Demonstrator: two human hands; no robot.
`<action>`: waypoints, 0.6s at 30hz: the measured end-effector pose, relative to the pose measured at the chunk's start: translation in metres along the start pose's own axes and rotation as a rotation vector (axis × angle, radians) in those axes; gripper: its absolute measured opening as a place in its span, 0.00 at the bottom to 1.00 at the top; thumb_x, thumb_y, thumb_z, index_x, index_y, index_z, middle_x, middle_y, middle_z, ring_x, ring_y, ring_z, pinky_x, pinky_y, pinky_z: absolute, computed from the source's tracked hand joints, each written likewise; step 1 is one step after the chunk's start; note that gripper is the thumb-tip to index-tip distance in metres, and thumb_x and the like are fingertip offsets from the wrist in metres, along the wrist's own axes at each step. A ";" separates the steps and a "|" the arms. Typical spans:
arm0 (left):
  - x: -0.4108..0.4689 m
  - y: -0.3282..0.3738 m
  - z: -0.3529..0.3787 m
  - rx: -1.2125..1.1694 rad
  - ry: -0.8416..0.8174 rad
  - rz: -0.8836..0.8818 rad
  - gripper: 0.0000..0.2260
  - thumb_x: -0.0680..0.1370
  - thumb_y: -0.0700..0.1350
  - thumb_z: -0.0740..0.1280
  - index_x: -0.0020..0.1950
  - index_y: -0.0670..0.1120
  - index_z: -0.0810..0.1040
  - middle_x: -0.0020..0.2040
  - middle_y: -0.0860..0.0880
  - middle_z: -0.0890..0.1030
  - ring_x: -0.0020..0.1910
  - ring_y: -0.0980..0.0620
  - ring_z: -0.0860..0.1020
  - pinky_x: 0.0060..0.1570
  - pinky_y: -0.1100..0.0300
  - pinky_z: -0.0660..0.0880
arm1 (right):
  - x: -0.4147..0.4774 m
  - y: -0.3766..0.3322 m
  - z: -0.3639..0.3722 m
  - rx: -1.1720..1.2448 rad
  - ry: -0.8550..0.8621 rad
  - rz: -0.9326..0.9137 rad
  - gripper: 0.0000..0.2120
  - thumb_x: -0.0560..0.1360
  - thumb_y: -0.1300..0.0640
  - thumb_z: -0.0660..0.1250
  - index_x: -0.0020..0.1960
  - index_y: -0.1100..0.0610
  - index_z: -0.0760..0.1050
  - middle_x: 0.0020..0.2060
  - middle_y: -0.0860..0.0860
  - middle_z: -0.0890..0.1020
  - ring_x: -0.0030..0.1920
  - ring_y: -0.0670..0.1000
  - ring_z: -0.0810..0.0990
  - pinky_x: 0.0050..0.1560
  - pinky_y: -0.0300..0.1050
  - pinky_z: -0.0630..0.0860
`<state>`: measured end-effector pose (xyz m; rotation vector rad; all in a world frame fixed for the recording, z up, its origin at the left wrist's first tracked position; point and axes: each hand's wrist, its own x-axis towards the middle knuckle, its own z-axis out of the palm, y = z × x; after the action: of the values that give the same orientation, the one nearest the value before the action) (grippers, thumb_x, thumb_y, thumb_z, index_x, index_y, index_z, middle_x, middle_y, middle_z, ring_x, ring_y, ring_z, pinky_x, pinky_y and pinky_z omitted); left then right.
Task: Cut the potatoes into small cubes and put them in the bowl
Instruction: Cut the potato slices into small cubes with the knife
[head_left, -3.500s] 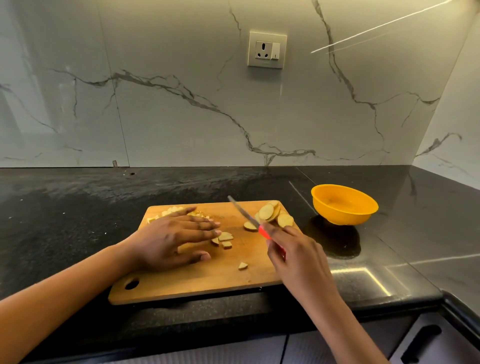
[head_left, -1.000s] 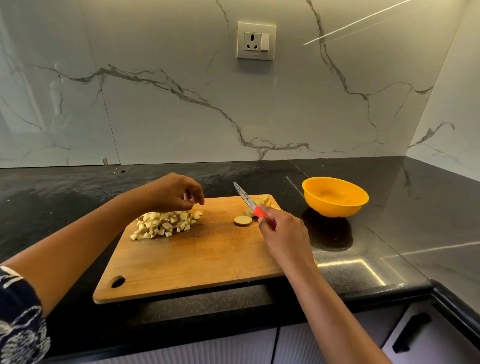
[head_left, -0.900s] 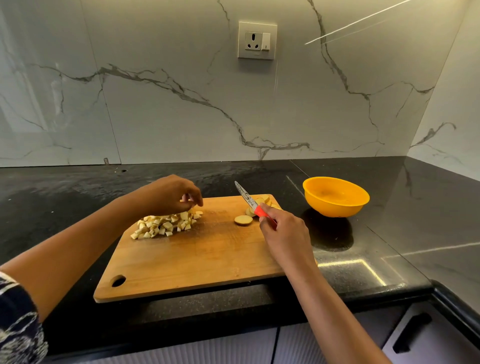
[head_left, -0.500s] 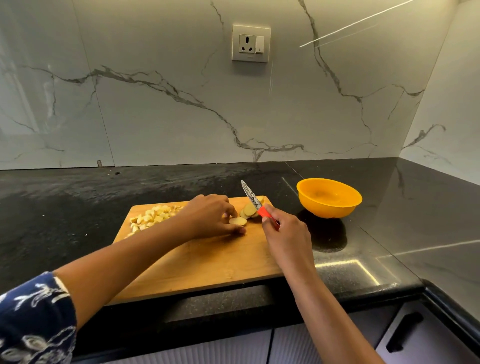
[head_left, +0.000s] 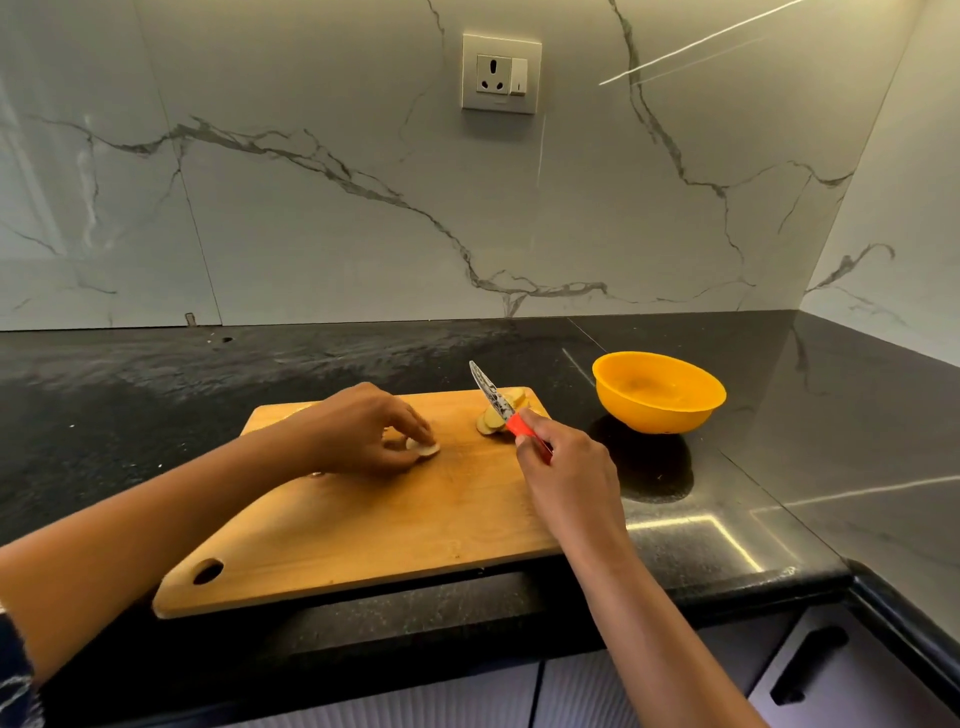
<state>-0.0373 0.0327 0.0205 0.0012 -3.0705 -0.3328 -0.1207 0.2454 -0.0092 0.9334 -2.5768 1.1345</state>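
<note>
Grey-veined white marble wall (head_left: 311, 234) with 1 socket (head_left: 501, 73), glossy black countertop (head_left: 156, 389)

A single pale, round potato slice (head_left: 427, 448) lay flat near the middle of the wooden cutting board (head_left: 363, 530). A small heap of overlapping slices (head_left: 487, 423) sat at its far right corner. The orange bowl (head_left: 658, 395) stood upright on the black worktop (head_left: 727, 519), just right of the board.
</note>
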 end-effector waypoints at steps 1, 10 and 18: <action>-0.006 -0.005 0.001 -0.031 0.026 0.009 0.17 0.76 0.49 0.68 0.65 0.54 0.74 0.63 0.61 0.74 0.61 0.63 0.72 0.58 0.74 0.66 | -0.001 0.000 0.000 -0.008 -0.009 -0.006 0.19 0.80 0.51 0.61 0.70 0.46 0.68 0.60 0.47 0.79 0.57 0.46 0.77 0.53 0.38 0.72; -0.039 -0.025 0.013 0.197 -0.087 0.137 0.34 0.70 0.75 0.41 0.72 0.62 0.55 0.71 0.67 0.57 0.70 0.72 0.53 0.70 0.71 0.44 | -0.014 -0.004 0.002 -0.108 -0.156 -0.150 0.19 0.80 0.49 0.59 0.71 0.42 0.67 0.60 0.40 0.77 0.56 0.42 0.74 0.50 0.34 0.65; -0.037 -0.029 0.017 0.199 -0.073 0.185 0.32 0.73 0.73 0.43 0.73 0.59 0.55 0.72 0.64 0.58 0.71 0.71 0.51 0.71 0.69 0.42 | -0.028 -0.009 0.000 -0.141 -0.172 -0.285 0.21 0.80 0.48 0.57 0.72 0.41 0.63 0.52 0.41 0.78 0.48 0.42 0.73 0.46 0.34 0.69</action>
<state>-0.0009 0.0085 -0.0038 -0.2905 -3.1282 -0.0184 -0.0932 0.2547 -0.0148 1.3624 -2.5034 0.8181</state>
